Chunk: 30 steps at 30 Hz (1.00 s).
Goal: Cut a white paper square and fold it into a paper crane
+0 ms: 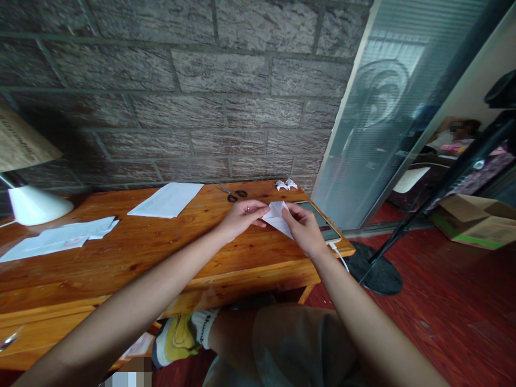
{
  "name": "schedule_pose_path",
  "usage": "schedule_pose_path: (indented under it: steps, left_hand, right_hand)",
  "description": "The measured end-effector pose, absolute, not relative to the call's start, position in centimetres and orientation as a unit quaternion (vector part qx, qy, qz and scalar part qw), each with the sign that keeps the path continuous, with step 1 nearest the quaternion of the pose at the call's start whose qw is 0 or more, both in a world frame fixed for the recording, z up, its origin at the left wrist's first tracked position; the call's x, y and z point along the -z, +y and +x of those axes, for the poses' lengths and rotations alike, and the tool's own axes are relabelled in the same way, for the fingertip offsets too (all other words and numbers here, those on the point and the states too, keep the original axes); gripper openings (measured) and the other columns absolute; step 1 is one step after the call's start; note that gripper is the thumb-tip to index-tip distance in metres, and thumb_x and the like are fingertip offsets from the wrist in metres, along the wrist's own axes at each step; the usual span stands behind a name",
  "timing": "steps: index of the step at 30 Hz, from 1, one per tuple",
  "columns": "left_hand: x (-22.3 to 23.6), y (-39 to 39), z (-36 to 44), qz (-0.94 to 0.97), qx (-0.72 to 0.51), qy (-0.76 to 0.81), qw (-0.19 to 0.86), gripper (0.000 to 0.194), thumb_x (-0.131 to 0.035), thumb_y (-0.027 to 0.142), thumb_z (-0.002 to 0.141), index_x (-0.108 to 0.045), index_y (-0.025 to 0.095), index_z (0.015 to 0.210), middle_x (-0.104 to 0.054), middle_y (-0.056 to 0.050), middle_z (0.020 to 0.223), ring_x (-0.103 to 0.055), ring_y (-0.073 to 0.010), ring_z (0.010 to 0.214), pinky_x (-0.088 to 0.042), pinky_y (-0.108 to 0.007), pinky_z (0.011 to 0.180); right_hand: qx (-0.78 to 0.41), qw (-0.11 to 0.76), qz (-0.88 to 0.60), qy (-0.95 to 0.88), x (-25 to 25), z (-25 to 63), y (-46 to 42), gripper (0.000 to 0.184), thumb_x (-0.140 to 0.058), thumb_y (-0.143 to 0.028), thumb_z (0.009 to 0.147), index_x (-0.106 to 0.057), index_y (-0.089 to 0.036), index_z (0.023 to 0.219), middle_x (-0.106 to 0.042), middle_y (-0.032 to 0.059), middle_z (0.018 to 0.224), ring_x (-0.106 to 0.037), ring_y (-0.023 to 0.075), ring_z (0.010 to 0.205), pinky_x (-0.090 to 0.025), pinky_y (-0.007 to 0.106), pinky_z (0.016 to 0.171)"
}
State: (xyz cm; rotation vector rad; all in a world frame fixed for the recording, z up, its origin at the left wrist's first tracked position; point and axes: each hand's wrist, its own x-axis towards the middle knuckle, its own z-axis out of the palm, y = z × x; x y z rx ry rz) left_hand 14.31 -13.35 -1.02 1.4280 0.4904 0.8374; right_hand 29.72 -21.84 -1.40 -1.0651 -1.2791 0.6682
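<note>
Between my two hands a small folded piece of white paper (277, 216) is held above the desk's right part. My left hand (244, 217) pinches its left edge with thumb and fingers. On the other side my right hand (305, 228) grips it, thumb on the near face. Behind my hands lie black-handled scissors (233, 194) on the desk. Two small folded white paper shapes (286, 185) stand at the far right edge. A tablet (322, 221) with a white cable lies partly behind my right hand.
A stack of white paper (167, 200) and more folded sheets (60, 236) lie left on the wooden desk (161, 252). A lamp (36, 199) stands at far left. Right of the desk are a black stand base (374, 269) and a cardboard box (475, 220). Another person sits beyond.
</note>
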Motion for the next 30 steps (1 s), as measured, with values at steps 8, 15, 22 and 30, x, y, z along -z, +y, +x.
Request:
schedule_pose_path:
  steps: [8,15,22,30]
  left_hand:
    - [1.12,-13.37,14.22,0.649,-0.385,0.213,0.62,0.035,-0.079,0.042,0.064,-0.07,0.013,0.079,-0.069,-0.003,0.073,-0.063,-0.0131,0.067,-0.056,-0.027,0.06]
    - [1.25,-13.27,14.12,0.67,-0.369,0.197,0.613,0.028,-0.079,0.034,0.063,-0.069,0.012,0.079,-0.071,-0.004,0.073,-0.063,-0.0131,0.062,-0.053,-0.026,0.06]
    - [1.57,-13.11,14.24,0.668,-0.378,0.186,0.614,0.039,-0.079,0.034,0.063,-0.071,0.014,0.095,-0.074,-0.005,0.08,-0.066,-0.0148,0.064,-0.053,-0.026,0.06]
    - [1.54,-13.19,14.35,0.661,-0.384,0.192,0.615,0.036,-0.081,0.041,0.062,-0.071,0.014,0.083,-0.072,-0.004,0.074,-0.063,-0.014,0.057,-0.051,-0.026,0.056]
  right_hand:
    - [-0.336,0.631,-0.453,-0.532,1.16,29.36,-21.94,0.029,-0.072,-0.047,0.075,-0.073,-0.022,0.091,-0.073,0.0015,0.087,-0.064,0.0167,0.076,-0.049,0.03,0.073]
    - [-0.364,0.624,-0.438,-0.535,1.34,29.68,-21.93,0.035,-0.079,-0.038,0.069,-0.072,-0.025,0.101,-0.074,0.0017,0.092,-0.068,0.0183,0.083,-0.052,0.034,0.081]
    - [-0.318,0.593,-0.433,-0.6,1.09,29.77,-22.08,0.04,-0.073,-0.039,0.077,-0.068,-0.024,0.114,-0.073,0.0049,0.104,-0.068,0.02,0.092,-0.052,0.036,0.087]
    - [-0.22,0.551,-0.473,-0.652,0.99,29.52,-22.48,0.029,-0.065,-0.034,0.083,-0.067,-0.023,0.11,-0.073,0.005,0.099,-0.067,0.0195,0.087,-0.052,0.032,0.079]
